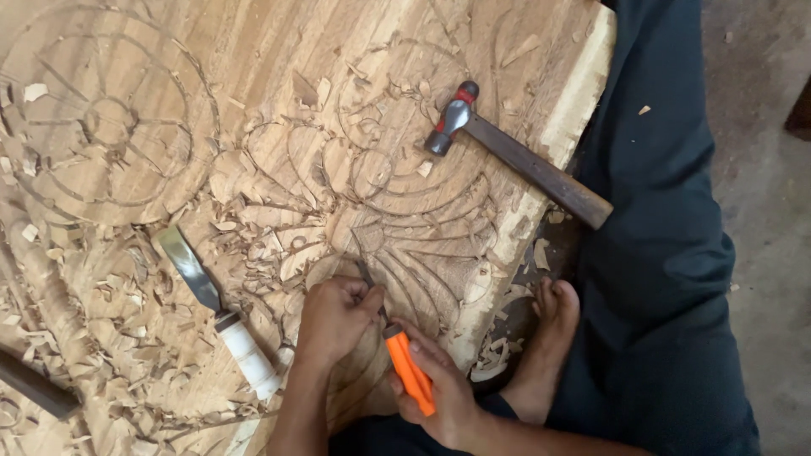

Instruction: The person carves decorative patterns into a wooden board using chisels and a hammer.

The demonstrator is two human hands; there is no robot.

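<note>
Surface: carved wooden panel [253, 51], floral pattern cut in.
Hammer [515, 152]: lies right of the central carving, handle overhanging the panel's edge.
White-handled chisel [215, 308]: left of the hammer, lower.
Shavings [245, 219]: scattered around that chisel.
Dark bar [34, 384]: far left of the chisel, possibly another tool.

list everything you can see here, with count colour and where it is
carved wooden panel: one, pale tan, fills the left and centre
wood shavings: many, pale, scattered over the panel
hammer: one, grey head with red, dark wooden handle, lying upper right on the panel
flat chisel: one, steel blade, white handle, lying left of the hands
orange-handled chisel: one, tip on the carving, gripped by both hands
dark tool: one, partly seen at the left edge
floor: grey, right side
bare foot: one, beside the panel's edge
left hand: on the blade
right hand: on the orange handle
</note>
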